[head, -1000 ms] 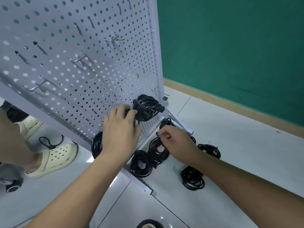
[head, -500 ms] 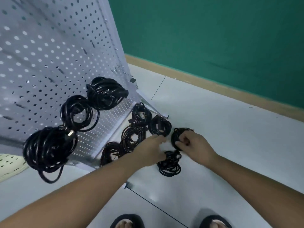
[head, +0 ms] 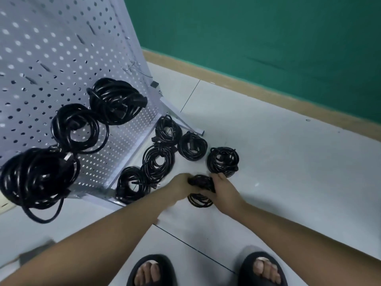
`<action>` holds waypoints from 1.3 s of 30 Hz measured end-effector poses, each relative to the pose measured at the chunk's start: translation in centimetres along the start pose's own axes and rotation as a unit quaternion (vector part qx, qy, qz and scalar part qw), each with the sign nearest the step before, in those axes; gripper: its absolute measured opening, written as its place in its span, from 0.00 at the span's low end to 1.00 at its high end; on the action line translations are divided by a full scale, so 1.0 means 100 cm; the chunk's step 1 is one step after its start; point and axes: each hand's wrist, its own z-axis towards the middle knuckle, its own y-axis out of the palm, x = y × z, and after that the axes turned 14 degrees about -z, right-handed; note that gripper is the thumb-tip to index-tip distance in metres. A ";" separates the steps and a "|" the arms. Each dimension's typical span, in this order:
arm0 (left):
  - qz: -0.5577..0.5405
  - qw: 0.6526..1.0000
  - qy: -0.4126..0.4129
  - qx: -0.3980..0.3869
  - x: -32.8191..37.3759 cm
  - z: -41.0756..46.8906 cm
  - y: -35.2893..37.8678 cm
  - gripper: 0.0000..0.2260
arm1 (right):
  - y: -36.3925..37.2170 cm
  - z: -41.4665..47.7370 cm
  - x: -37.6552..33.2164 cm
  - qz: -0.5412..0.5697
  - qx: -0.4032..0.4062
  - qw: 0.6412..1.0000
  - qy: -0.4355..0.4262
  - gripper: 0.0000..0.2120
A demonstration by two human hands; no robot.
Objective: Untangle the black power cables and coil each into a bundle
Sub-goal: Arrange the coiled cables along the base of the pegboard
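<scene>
Three hung bundles (head: 74, 129) sit on the white pegboard (head: 51, 48) at left. Five floor bundles (head: 192, 145) lie on the floor (head: 288, 162) beside its foot. Nearer, the left hand (head: 181, 185) and right hand (head: 223, 191) are close together, both gripping one black cable (head: 201, 181) low over the floor.

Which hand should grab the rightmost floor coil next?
Right, probably. The right hand grips the bundle with its fingertips almost at that coil; the left hand sits on the bundle's other side, nearer the pegboard.
</scene>
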 end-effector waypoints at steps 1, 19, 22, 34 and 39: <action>-0.049 0.999 -0.005 -0.007 0.002 -0.003 -0.003 0.12 | -0.004 0.001 0.002 0.028 0.006 1.000 0.002 0.29; -0.165 0.960 0.225 0.034 0.131 -0.120 -0.065 0.14 | -0.171 -0.025 -0.081 0.481 -0.062 0.872 -0.062 0.11; -0.095 0.964 0.245 0.037 0.155 -0.143 -0.083 0.17 | -0.192 -0.019 -0.089 0.504 -0.098 0.854 -0.091 0.15; 0.145 0.896 0.303 0.292 0.231 -0.148 -0.136 0.18 | -0.270 0.078 -0.150 0.423 -0.049 0.895 -0.136 0.14; 0.151 0.891 0.277 0.326 0.247 -0.115 -0.149 0.18 | -0.273 0.128 -0.160 0.309 0.022 0.943 -0.123 0.10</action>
